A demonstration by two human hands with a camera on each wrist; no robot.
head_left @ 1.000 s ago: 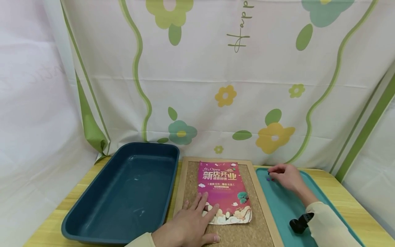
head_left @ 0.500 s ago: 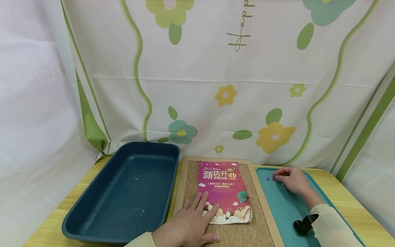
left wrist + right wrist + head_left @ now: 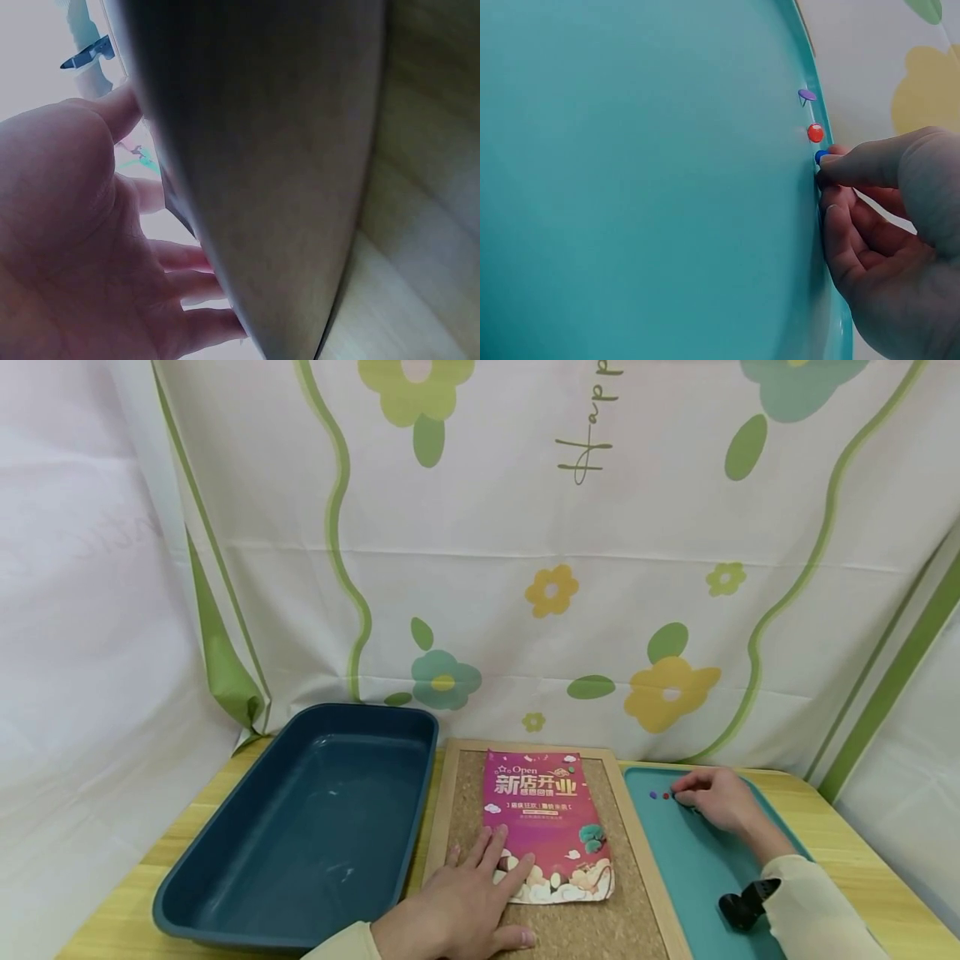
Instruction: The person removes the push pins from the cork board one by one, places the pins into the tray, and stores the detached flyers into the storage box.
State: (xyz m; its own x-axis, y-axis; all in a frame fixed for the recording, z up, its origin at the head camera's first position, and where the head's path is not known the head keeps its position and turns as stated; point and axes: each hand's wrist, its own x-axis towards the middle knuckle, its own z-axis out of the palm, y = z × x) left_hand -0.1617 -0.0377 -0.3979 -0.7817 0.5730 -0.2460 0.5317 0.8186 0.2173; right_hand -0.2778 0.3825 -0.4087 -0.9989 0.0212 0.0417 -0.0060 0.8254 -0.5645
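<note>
With fingers spread, my left hand rests on the lower left part of a purple-red poster, which lies on a wood-framed cork board. In the left wrist view, the board's edge hides what those fingers touch. My right hand is at the far end of a teal tray. Between its thumb and forefinger it pinches a blue thumbtack, partly covered by the fingertips. Beside it on the tray are a red thumbtack and a purple thumbtack, its pin showing.
A deep dark blue basin stands left of the board on the wooden table. A floral cloth hangs right behind the board and tray. A black wrist camera sits at the right sleeve.
My right hand has shifted a little right and lower over the tray, leaving the purple and red thumbtacks in plainer view. The left hand and poster stay put.
</note>
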